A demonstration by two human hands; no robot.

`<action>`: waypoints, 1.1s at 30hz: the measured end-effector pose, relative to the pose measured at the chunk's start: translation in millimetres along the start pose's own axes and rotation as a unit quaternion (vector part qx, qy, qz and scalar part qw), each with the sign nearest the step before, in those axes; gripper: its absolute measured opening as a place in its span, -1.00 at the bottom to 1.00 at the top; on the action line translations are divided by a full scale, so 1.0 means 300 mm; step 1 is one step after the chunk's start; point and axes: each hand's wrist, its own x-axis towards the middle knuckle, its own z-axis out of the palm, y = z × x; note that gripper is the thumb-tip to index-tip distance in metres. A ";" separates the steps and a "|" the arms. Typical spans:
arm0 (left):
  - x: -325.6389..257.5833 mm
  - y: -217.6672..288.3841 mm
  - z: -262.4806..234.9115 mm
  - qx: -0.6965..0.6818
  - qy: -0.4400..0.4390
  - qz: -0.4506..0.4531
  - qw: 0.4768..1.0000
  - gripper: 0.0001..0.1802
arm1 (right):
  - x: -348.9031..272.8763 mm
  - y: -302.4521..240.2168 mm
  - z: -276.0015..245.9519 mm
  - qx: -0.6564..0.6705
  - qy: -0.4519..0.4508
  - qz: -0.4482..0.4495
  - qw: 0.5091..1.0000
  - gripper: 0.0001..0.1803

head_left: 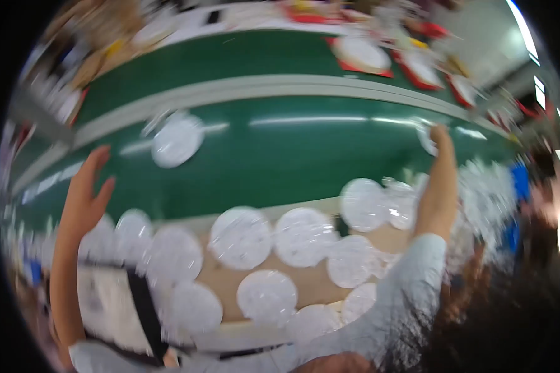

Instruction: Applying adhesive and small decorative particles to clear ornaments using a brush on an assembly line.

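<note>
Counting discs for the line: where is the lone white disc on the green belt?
In the head view, the lone white disc lies left of centre on the green belt, just right of the raised left hand.

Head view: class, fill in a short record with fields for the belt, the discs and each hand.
belt: green, running left to right
discs: white, round, many crowded on the near bench; one disc alone on the belt
left hand: open, fingers spread, holding nothing
right hand: stretched out onto the belt, at a blurred white piece; grip unclear
</note>
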 end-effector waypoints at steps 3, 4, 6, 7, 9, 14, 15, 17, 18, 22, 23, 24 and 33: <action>-0.270 0.086 -0.152 0.095 0.052 -0.007 0.994 -0.62 | 0.156 -0.024 -0.148 0.401 0.342 0.220 0.821 -0.68; -0.412 -0.041 -0.156 0.053 0.101 0.022 0.993 -0.65 | 0.008 0.253 -0.117 0.375 0.242 0.319 0.836 -0.62; -0.408 0.134 -0.260 0.096 0.043 -0.039 0.994 -0.70 | 0.272 -0.081 -0.638 0.448 0.296 0.185 0.823 -0.62; -0.479 0.118 -0.271 0.090 0.051 -0.044 0.994 -0.70 | 0.281 -0.046 -0.855 0.455 0.342 0.151 0.808 -0.62; -0.640 0.101 -0.314 0.105 0.068 -0.096 0.988 -0.75 | 0.219 -0.016 -1.197 0.466 0.411 0.088 0.779 -0.61; -0.986 0.031 -0.394 0.204 0.179 -0.111 0.956 -0.77 | -0.109 0.113 -1.618 0.471 0.515 -0.015 0.716 -0.60; -1.041 0.020 -0.403 0.214 0.224 -0.113 0.944 -0.79 | -0.188 0.122 -1.666 0.474 0.529 -0.031 0.703 -0.60; -1.142 0.003 -0.412 0.209 0.274 -0.142 0.928 -0.82 | -0.357 0.139 -1.722 0.481 0.552 -0.058 0.679 -0.59; -1.190 -0.002 -0.405 0.208 0.280 -0.148 0.926 -0.82 | -0.464 0.112 -1.786 0.484 0.564 -0.073 0.665 -0.59; -1.345 -0.051 -0.362 0.136 0.299 -0.174 0.928 -0.81 | -0.994 -0.041 -1.989 0.496 0.601 -0.121 0.615 -0.57; -1.377 -0.077 -0.352 0.122 0.317 -0.161 0.927 -0.82 | -1.145 -0.106 -2.025 0.499 0.609 -0.131 0.603 -0.57; -1.409 -0.101 -0.354 0.107 0.334 -0.148 0.925 -0.83 | -1.296 -0.182 -2.046 0.502 0.616 -0.141 0.591 -0.57; -1.392 -0.273 -0.376 0.198 0.268 -0.122 0.935 -0.71 | -1.847 -1.092 -2.447 0.431 0.615 -0.460 0.474 -0.60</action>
